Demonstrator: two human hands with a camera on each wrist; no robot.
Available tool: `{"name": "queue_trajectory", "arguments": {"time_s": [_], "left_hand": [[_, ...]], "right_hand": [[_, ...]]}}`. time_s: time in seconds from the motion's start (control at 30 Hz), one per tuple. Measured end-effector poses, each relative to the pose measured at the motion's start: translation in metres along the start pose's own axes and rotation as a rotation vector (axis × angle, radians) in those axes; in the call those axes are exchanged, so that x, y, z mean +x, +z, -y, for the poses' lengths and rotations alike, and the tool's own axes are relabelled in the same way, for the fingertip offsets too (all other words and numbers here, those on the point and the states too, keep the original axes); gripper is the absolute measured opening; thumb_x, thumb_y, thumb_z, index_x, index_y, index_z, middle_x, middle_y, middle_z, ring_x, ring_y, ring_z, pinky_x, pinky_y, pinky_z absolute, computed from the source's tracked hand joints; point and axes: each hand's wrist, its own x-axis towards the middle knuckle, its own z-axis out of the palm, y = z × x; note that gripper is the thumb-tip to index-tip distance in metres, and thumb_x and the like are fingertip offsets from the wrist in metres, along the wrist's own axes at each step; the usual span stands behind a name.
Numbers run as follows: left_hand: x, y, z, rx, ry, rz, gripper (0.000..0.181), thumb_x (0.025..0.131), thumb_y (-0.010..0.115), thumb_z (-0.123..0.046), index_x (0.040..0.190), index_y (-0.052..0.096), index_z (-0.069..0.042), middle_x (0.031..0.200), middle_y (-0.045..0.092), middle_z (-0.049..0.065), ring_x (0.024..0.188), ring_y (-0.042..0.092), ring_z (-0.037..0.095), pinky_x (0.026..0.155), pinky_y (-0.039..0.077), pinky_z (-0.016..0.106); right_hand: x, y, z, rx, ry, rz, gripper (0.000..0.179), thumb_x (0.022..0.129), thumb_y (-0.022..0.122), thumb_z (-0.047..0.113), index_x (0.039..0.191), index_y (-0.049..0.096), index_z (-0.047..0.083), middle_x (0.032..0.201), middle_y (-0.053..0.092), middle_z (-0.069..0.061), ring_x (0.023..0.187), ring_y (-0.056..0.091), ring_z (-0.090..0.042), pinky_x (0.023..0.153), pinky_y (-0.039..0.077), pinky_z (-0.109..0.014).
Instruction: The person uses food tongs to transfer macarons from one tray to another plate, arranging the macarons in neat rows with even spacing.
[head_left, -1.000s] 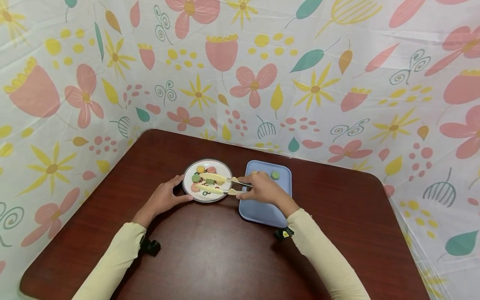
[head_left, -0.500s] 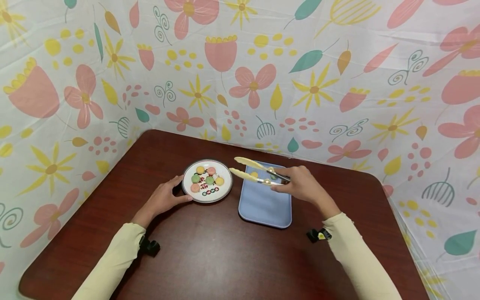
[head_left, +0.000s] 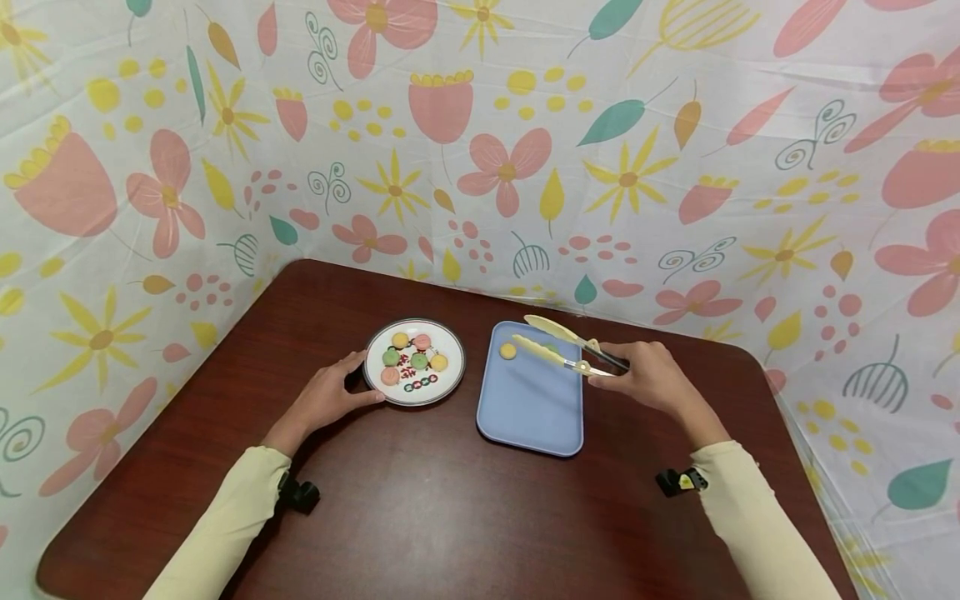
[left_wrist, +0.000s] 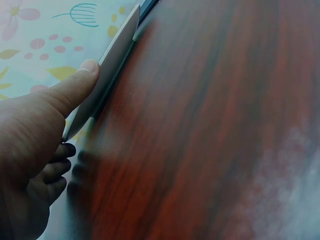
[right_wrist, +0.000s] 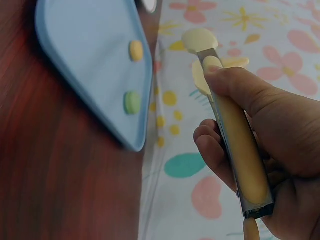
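My left hand [head_left: 328,394] holds the left rim of a round white plate [head_left: 447,385]; its thumb [left_wrist: 80,85] lies against the rim. Several small yellow, pink and green macarons sit on the plate, beside red printed marks. My right hand [head_left: 647,374] grips metal tongs [right_wrist: 235,135] with cream tips. In the head view the tongs' tips stand apart, nothing between them, over the upper right of a blue tray [head_left: 525,417]. On that tray lie a yellow macaron [head_left: 507,351] and a green macaron [right_wrist: 132,102], which the tongs partly cover in the head view.
A dark reddish-brown table [head_left: 420,517] bears the plate and tray, with a narrow gap between them. A flower-patterned cloth [head_left: 480,167] hangs behind the table and along its sides. Dark wrist cameras [head_left: 300,493] are strapped to both sleeves.
My right hand has carried the tongs rightward from above the plate to the tray's right side. Their tips uncover the macarons on the plate. The left hand has stayed at the plate.
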Motion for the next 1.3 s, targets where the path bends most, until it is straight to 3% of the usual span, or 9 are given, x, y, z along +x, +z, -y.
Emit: {"name": "queue_trajectory", "arguments": {"time_s": [0.57,0.77,1.13,1.3], "left_hand": [[-0.001,-0.001,-0.001,0.004,-0.003,0.008,0.104,0.082,0.079,-0.061,0.158,0.037,-0.004,0.159,0.038,0.024,0.149,0.032,0.042,0.116,0.035,0.059],[0.000,0.000,0.000,-0.003,-0.010,0.016,0.104,0.082,0.078,-0.061,0.159,0.036,-0.005,0.160,0.038,0.023,0.150,0.031,0.041,0.116,0.034,0.058],[0.000,0.000,-0.001,-0.009,-0.017,0.023,0.104,0.082,0.078,-0.062,0.159,0.036,-0.005,0.161,0.037,0.022,0.151,0.030,0.040,0.116,0.035,0.058],[0.000,0.000,-0.001,-0.011,-0.023,0.026,0.104,0.082,0.078,-0.062,0.159,0.036,-0.006,0.161,0.037,0.022,0.151,0.030,0.040,0.116,0.035,0.057]], "right_hand": [[-0.011,0.020,-0.037,0.002,0.061,0.028,0.069,0.084,0.086,0.037,0.136,0.063,-0.003,0.064,0.051,0.000,0.058,0.043,-0.016,0.050,0.037,-0.029],[-0.011,0.022,-0.047,0.017,0.085,0.054,0.069,0.084,0.085,0.035,0.136,0.063,-0.004,0.072,0.062,-0.002,0.064,0.047,-0.018,0.052,0.040,-0.030],[-0.008,0.020,-0.057,0.012,0.059,0.079,0.068,0.086,0.083,0.037,0.135,0.063,-0.005,0.075,0.065,0.001,0.062,0.047,-0.017,0.055,0.039,-0.031],[-0.007,0.021,-0.058,0.008,0.076,0.087,0.066,0.087,0.083,0.037,0.135,0.064,-0.004,0.070,0.058,0.001,0.064,0.046,-0.017,0.056,0.039,-0.031]]}}
